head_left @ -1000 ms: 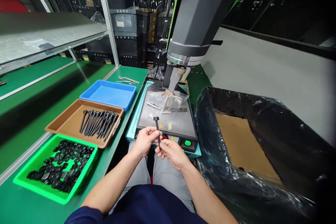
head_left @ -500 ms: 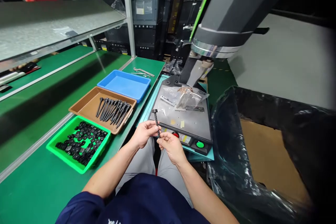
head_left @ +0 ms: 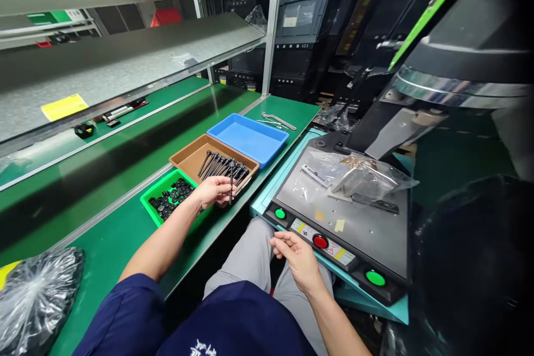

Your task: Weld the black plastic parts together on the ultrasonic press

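My left hand (head_left: 214, 190) grips a black bolt (head_left: 231, 182) with a round head, held upright at the near edge of the brown tray (head_left: 187, 150). Several similar black bolts (head_left: 213, 164) lie side by side in that tray. Beside it, a green bin (head_left: 149, 198) holds many small black parts (head_left: 169, 200), partly hidden by my left forearm. My right hand (head_left: 294, 256) hovers over my lap near the machine's front panel, fingers curled with thumb and fingertips close together; whether something small is between them is hidden.
A blue tray (head_left: 250, 139) sits behind the brown one, with metal wrenches (head_left: 278, 120) beyond. The machine base (head_left: 342, 222) on the right has green and red buttons and a plastic-wrapped fixture (head_left: 362, 178). A plastic bag (head_left: 41, 300) lies at lower left.
The view has turned left. My left hand has carried the bolt away from my right hand, over to the brown tray. My right hand has let go of the bolt.
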`<action>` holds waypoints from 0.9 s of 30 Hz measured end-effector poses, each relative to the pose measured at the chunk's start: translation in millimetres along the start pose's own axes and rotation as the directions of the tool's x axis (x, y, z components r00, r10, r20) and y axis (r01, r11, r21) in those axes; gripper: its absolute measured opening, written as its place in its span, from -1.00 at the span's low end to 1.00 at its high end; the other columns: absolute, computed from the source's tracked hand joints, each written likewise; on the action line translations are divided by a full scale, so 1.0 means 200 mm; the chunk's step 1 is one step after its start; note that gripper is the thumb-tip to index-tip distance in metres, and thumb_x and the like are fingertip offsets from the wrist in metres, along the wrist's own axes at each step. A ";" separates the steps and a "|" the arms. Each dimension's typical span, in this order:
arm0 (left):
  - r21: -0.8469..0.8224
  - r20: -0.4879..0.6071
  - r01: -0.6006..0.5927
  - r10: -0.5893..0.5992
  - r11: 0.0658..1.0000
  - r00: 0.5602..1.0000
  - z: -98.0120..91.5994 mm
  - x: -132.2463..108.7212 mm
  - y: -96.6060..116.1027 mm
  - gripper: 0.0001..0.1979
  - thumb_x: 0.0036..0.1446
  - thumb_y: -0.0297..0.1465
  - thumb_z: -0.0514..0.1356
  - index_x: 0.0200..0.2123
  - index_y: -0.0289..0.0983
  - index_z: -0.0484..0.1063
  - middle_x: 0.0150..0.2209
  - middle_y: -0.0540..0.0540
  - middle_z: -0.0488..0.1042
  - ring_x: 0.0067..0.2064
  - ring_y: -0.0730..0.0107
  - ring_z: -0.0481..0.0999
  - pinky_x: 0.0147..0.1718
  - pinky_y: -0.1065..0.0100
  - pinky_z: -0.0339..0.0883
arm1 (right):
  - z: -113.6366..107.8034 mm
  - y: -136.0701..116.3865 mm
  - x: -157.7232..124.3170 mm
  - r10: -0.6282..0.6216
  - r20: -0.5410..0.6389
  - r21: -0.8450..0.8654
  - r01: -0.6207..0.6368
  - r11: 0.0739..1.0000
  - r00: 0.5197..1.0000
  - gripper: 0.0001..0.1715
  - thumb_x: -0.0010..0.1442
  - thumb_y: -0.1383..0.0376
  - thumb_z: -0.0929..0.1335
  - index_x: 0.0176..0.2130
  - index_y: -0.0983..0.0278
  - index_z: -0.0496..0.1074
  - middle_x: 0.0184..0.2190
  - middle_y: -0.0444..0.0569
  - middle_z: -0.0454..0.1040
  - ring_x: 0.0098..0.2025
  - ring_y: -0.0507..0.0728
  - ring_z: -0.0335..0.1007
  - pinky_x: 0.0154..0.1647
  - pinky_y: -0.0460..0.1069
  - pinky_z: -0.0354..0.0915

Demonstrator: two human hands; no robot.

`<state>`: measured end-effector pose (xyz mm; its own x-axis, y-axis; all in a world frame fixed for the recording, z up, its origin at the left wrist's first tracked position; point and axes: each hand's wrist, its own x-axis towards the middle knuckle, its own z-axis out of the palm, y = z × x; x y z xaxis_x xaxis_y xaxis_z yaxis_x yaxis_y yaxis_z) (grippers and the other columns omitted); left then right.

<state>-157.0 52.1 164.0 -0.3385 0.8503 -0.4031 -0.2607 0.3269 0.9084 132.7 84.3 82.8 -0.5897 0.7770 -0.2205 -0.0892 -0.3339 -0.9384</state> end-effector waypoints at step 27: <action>0.531 -0.235 0.003 0.143 0.848 0.961 -0.28 0.49 0.08 -0.71 -0.26 -0.35 0.48 -0.50 -0.34 0.47 -0.60 0.02 0.40 -0.58 0.54 0.34 -0.52 0.45 0.32 | -0.21 0.25 -0.14 0.151 -0.198 -0.048 -0.164 0.985 0.968 -0.49 -0.05 -0.03 0.50 -0.23 0.28 0.52 -0.36 0.07 0.55 -0.41 0.16 0.38 -0.42 0.03 0.33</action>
<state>-245.7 117.6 133.3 -0.5753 0.7673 -0.2834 0.2575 0.4988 0.8276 179.1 67.9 31.5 -0.4254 0.8077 -0.4081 0.0468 -0.4307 -0.9013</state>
